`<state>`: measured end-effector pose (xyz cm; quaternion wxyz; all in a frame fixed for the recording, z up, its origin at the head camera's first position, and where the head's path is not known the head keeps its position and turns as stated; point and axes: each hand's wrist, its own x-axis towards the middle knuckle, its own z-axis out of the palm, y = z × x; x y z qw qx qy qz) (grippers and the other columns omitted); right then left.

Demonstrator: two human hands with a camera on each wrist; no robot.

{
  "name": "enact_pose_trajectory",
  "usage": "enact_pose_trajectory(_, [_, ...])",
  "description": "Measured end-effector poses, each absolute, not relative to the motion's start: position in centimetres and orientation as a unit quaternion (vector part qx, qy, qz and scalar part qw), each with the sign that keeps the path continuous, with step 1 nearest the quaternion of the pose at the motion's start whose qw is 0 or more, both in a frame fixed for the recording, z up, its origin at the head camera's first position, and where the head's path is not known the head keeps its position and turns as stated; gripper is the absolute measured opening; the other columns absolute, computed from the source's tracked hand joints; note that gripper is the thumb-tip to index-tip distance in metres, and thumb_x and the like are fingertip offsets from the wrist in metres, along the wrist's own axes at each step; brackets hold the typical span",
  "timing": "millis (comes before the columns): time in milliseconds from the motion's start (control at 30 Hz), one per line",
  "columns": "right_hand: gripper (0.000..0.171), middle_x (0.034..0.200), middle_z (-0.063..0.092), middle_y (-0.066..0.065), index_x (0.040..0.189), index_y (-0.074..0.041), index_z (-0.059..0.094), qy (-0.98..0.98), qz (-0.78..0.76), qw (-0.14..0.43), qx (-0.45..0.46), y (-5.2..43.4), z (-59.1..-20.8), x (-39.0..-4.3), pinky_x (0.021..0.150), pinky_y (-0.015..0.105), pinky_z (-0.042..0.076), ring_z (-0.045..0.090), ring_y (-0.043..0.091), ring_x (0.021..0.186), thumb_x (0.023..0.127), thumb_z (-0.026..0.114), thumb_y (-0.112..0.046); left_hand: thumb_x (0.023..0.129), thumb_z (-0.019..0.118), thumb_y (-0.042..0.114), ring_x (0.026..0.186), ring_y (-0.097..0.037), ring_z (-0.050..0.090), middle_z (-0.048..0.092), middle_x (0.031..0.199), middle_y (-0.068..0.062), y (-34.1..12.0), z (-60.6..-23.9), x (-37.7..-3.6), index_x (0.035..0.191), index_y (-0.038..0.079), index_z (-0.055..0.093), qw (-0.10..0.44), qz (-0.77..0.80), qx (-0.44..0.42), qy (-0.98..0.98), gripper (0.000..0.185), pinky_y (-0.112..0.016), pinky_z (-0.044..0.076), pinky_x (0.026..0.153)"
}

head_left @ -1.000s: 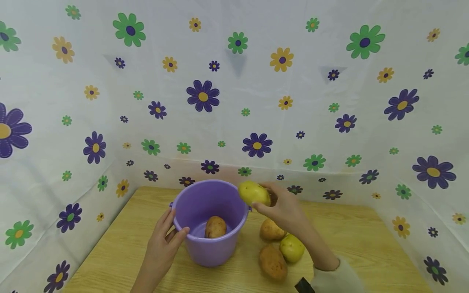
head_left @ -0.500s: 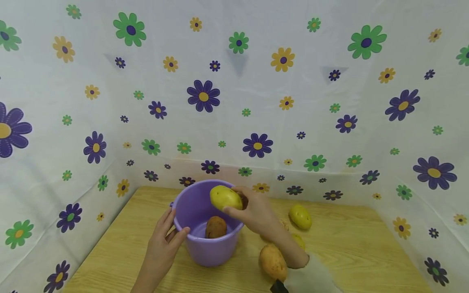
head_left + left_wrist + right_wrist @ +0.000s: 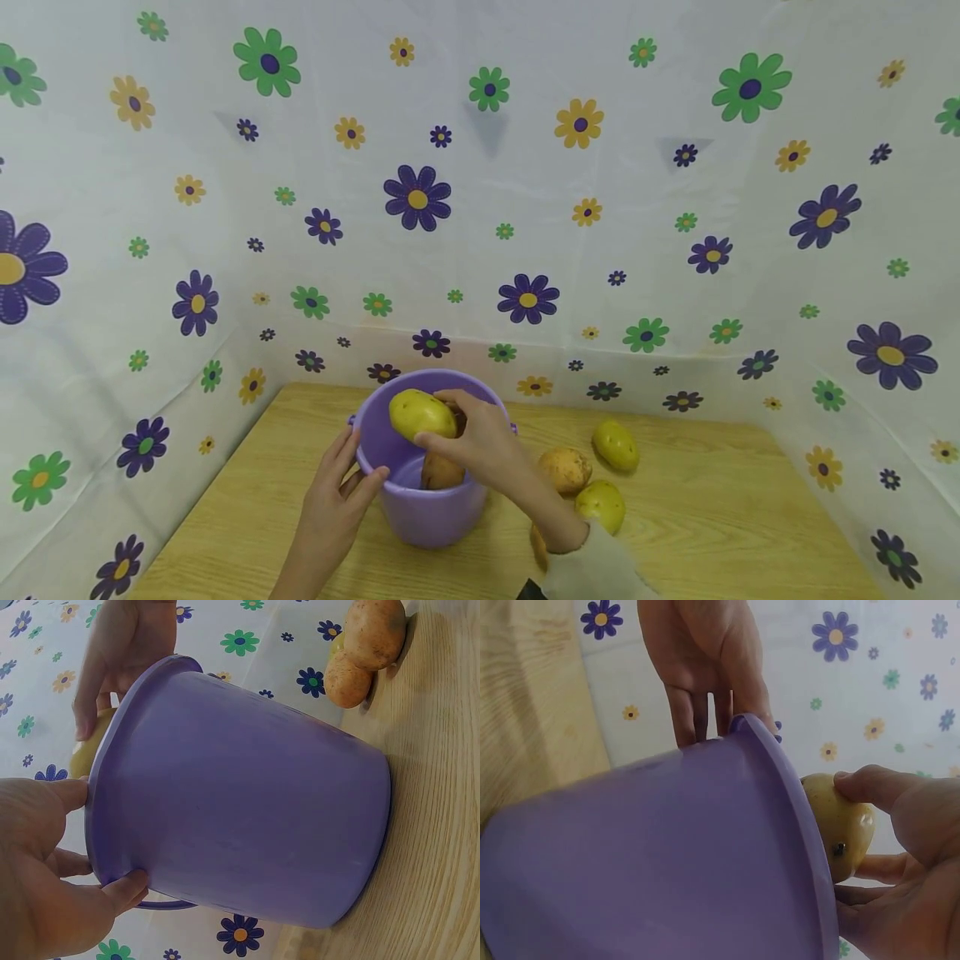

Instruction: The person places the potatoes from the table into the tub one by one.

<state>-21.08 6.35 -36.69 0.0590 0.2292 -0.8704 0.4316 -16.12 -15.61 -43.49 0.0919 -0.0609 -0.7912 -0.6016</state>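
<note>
Purple plastic bucket (image 3: 431, 500) stands upright on the wooden tabletop (image 3: 720, 517). The left hand (image 3: 333, 504) grips the near-left rim, thumb hooked inside and fingers against the outer wall. The right hand (image 3: 480, 442) holds a yellow potato (image 3: 422, 414) in curled fingers just above the bucket opening. A brown potato (image 3: 441, 472) lies on the bucket floor. Three more potatoes (image 3: 592, 471) lie on the tabletop to the right.

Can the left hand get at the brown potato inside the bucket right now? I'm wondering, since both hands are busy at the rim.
Probably not. The left hand grips the purple bucket rim, and the right hand holds a yellow potato over the opening, above the brown potato.
</note>
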Motion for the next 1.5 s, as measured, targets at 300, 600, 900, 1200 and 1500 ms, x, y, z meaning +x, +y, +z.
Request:
enact_pose_trajectory(300, [0.060, 0.118, 0.072, 0.008, 0.135, -0.003, 0.064, -0.865, 0.443, 0.057, 0.229, 5.4, -37.2, -21.1, 0.075, 0.025, 0.060, 0.067, 0.015, 0.093, 0.090, 0.080, -0.040, 0.102, 0.068, 0.029, 0.148, -0.043, 0.033, 0.014, 0.169, -0.022, -15.5, -43.6, -16.0, 0.161, -0.004, 0.026, 0.090, -0.599, -0.059, -0.793, 0.078, -0.034, 0.038, 0.117])
enact_pose_trajectory(600, [0.046, 0.103, 0.075, 0.007, 0.129, -0.001, 0.069, -0.863, 0.445, 0.053, 0.233, 5.5, -37.9, -21.2, 0.077, 0.026, 0.062, 0.070, 0.017, 0.090, 0.098, 0.073, -0.035, 0.103, 0.067, 0.024, 0.148, -0.043, 0.033, 0.014, 0.168, -0.023, -15.5, -43.6, -16.0, 0.160, -0.005, 0.026, 0.089, -0.605, -0.066, -0.789, 0.076, -0.033, 0.039, 0.116])
enact_pose_trajectory(900, [0.033, 0.110, 0.075, 0.006, 0.125, -0.003, 0.071, -0.860, 0.432, 0.068, 0.264, 5.9, -38.2, -21.1, 0.077, 0.021, 0.060, 0.068, 0.013, 0.088, 0.100, 0.071, -0.024, 0.103, 0.068, 0.028, 0.148, -0.042, 0.033, 0.015, 0.169, -0.022, -15.4, -43.5, -16.0, 0.160, -0.004, 0.027, 0.088, -0.604, -0.063, -0.790, 0.078, -0.035, 0.039, 0.116])
enact_pose_trajectory(1200, [0.038, 0.117, 0.074, 0.011, 0.130, 0.001, 0.066, -0.844, 0.454, 0.058, 0.281, 6.4, -38.0, -21.2, 0.085, 0.035, 0.065, 0.071, 0.020, 0.096, 0.099, 0.072, -0.019, 0.103, 0.067, 0.020, 0.147, -0.043, 0.034, 0.016, 0.168, -0.022, -15.3, -43.4, -16.1, 0.159, -0.006, 0.029, 0.100, -0.600, -0.064, -0.791, 0.073, -0.034, 0.039, 0.116])
enact_pose_trajectory(1500, [0.039, 0.119, 0.072, 0.009, 0.133, -0.001, 0.065, -0.844, 0.456, 0.061, 0.275, 7.5, -38.1, -21.4, 0.084, 0.025, 0.062, 0.070, 0.020, 0.099, 0.099, 0.072, -0.019, 0.103, 0.068, 0.020, 0.148, -0.042, 0.033, 0.016, 0.168, -0.021, -15.4, -43.5, -16.1, 0.159, -0.005, 0.029, 0.099, -0.598, -0.062, -0.793, 0.073, -0.032, 0.039, 0.115])
